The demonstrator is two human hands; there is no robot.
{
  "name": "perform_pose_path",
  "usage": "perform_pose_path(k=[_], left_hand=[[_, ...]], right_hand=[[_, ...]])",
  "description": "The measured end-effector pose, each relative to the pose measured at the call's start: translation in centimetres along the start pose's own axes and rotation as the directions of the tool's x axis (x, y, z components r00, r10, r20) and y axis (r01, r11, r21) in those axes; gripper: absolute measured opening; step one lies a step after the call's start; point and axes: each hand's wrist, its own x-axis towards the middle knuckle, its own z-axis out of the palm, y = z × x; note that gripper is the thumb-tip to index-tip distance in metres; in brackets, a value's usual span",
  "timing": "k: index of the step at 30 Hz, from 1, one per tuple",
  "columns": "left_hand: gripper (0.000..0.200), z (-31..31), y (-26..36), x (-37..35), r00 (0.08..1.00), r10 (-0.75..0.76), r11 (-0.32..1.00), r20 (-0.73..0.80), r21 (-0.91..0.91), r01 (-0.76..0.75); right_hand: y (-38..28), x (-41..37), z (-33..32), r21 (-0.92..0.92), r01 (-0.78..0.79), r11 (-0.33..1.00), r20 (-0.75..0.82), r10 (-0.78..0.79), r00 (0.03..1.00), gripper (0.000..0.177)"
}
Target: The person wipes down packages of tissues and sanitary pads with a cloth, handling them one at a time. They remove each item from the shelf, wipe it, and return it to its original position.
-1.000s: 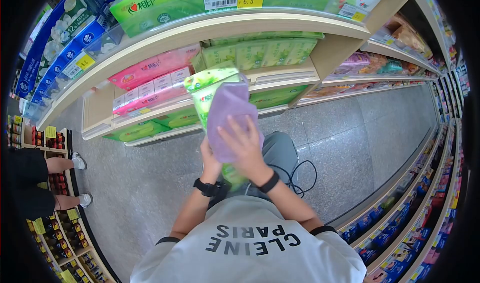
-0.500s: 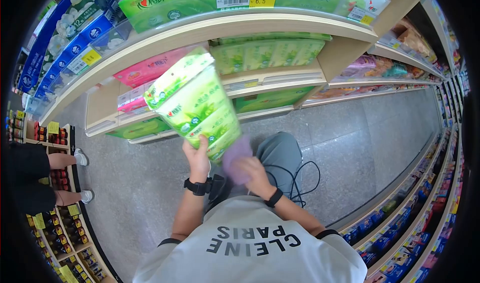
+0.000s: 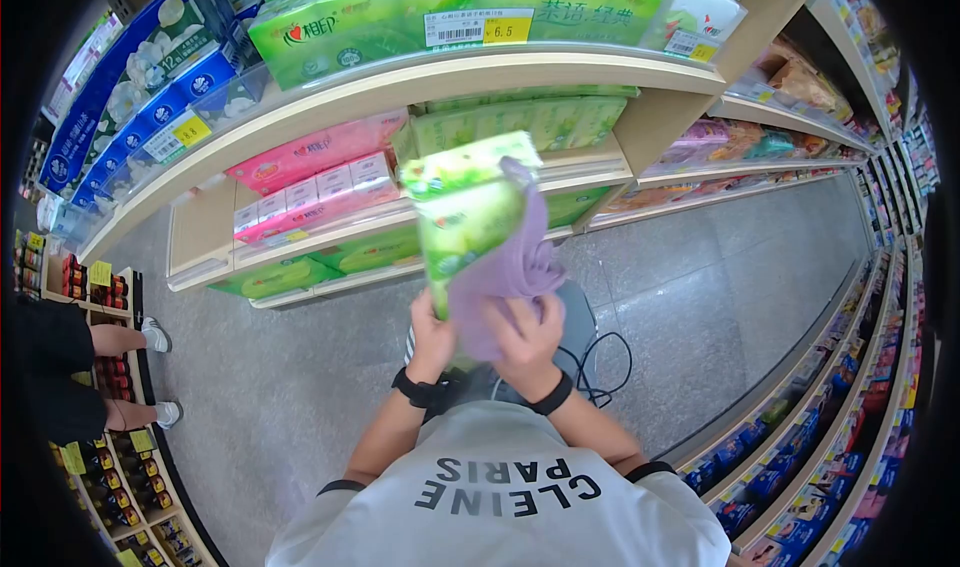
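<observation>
A green tissue pack (image 3: pixel 462 222) stands upright in front of me, its lower left edge gripped by my left hand (image 3: pixel 432 339). My right hand (image 3: pixel 525 342) is closed on a purple cloth (image 3: pixel 515 267), which lies against the right side and lower front of the pack and covers part of it. The cloth's upper end reaches near the top of the pack. Both the pack and the cloth are slightly blurred. Behind them, pink tissue packs (image 3: pixel 320 197) sit on the lower shelf (image 3: pixel 205 229).
Green packs (image 3: pixel 350 32) with a price tag fill the upper shelf, blue packs (image 3: pixel 150 82) its left end. A person's legs (image 3: pixel 125 414) are at the left by a rack of jars. Stocked shelves (image 3: pixel 800 457) run along the right. A black cable (image 3: pixel 628 359) lies near my knee.
The green pack has shifted right and become more upright. My right hand has raised and spread the purple cloth over its right side. More pink packs show on the lower shelf.
</observation>
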Motion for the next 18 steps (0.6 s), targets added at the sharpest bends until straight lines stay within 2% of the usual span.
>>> perform_pose_path(k=[2, 4, 6, 7, 9, 11, 14, 16, 18], left_hand=[[0.021, 0.2, 0.5, 0.7, 0.994, -0.001, 0.990, -0.112, -0.138, -0.015], [0.022, -0.1, 1.6, 1.3, 0.981, -0.061, 0.952, -0.185, -0.305, 0.001], [0.024, -0.7, 1.5, 2.0, 0.980, 0.029, 0.961, -0.197, -0.264, -0.081], [0.025, -1.1, 1.5, 2.3, 0.977, 0.074, 0.962, -0.201, -0.245, -0.123], [0.025, -2.3, 1.9, 2.6, 0.994, 0.084, 0.985, -0.071, -0.144, -0.093], [0.025, -3.7, 1.9, 2.7, 0.994, 0.040, 0.998, 0.105, -0.042, -0.036], [0.027, -3.6, 2.2, 2.5, 0.904, -0.033, 0.995, 0.425, 0.098, -0.009], [0.031, -2.9, 1.8, 2.3, 0.789, -0.128, 0.978, 0.601, 0.208, 0.001], [0.032, -2.1, 1.2, 2.0, 0.807, -0.113, 0.991, 0.580, 0.122, 0.052]], right_hand=[[0.4, -2.4, 2.0, -0.011, 0.028, 1.000, -0.012, -0.029, 1.000, 0.041], [1.1, -5.2, 3.0, 0.040, 0.049, 0.998, 0.055, -0.051, 0.997, 0.041], [2.0, -7.6, 2.9, 0.094, 0.004, 0.996, 0.178, -0.020, 0.984, 0.039], [3.1, -9.0, 3.2, 0.150, -0.112, 0.982, 0.151, 0.090, 0.984, 0.038], [6.0, -11.1, 3.9, 0.272, -0.321, 0.907, 0.112, 0.301, 0.947, 0.036], [8.2, -10.6, 3.5, 0.368, -0.489, 0.791, -0.064, 0.546, 0.836, 0.028], [9.5, -6.2, 0.4, 0.589, -0.489, 0.644, -0.081, 0.649, 0.757, 0.024], [8.8, -4.6, -1.7, 0.755, -0.488, 0.437, 0.063, 0.693, 0.718, 0.028], [8.4, -3.6, -3.0, 0.859, -0.475, 0.192, 0.237, 0.673, 0.701, 0.037]])
